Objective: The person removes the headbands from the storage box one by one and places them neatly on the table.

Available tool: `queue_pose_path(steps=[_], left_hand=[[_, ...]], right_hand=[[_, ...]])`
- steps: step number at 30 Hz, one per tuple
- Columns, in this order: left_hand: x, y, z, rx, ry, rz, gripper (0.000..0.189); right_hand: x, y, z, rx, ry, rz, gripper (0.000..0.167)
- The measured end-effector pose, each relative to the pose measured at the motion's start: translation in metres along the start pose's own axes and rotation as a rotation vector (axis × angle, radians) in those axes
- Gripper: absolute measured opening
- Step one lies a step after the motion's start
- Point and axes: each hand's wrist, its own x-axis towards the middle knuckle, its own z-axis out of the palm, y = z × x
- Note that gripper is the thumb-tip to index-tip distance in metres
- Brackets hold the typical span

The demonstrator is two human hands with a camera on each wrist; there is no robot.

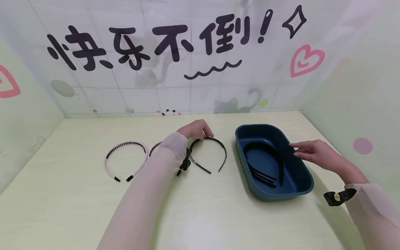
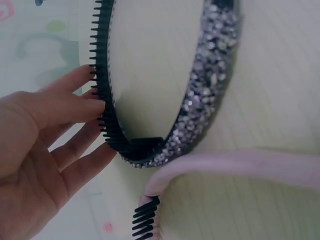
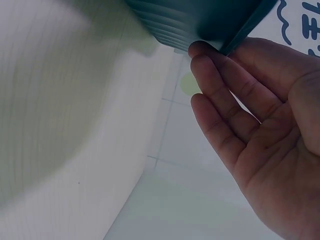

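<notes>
At centre frame, the left hand (image 1: 195, 130) pinches a glittery toothed headband (image 2: 202, 95); at right, the right hand (image 1: 320, 156) pinches the rim of a blue basin (image 1: 293, 177). Black headbands (image 1: 278, 157) (exact count unclear) already lie inside; pink headbands (image 1: 126, 143), centre-left, remain outside.

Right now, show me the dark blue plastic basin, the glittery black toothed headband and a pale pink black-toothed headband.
Dark blue plastic basin (image 1: 262, 133), head view: inner back wall.
Glittery black toothed headband (image 2: 210, 70), left wrist view: glittery outer face.
Pale pink black-toothed headband (image 2: 250, 162), left wrist view: smooth band.
</notes>
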Motion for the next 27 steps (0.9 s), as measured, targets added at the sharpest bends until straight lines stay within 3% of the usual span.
queue_pose_path(steps=[8,17,27], left_hand=[[-0.005,0.014,-0.013,0.009,0.065,0.1,0.034],[0.0,0.053,-0.026,0.028,0.129,0.212,0.03],[0.012,0.089,-0.023,0.072,0.114,0.237,0.031]], right_hand=[[0.0,-0.005,0.0,-0.025,0.009,-0.016,0.033],[0.0,-0.005,-0.001,-0.024,0.024,-0.028,0.032],[-0.001,-0.005,0.002,-0.012,0.026,-0.037,0.032]])
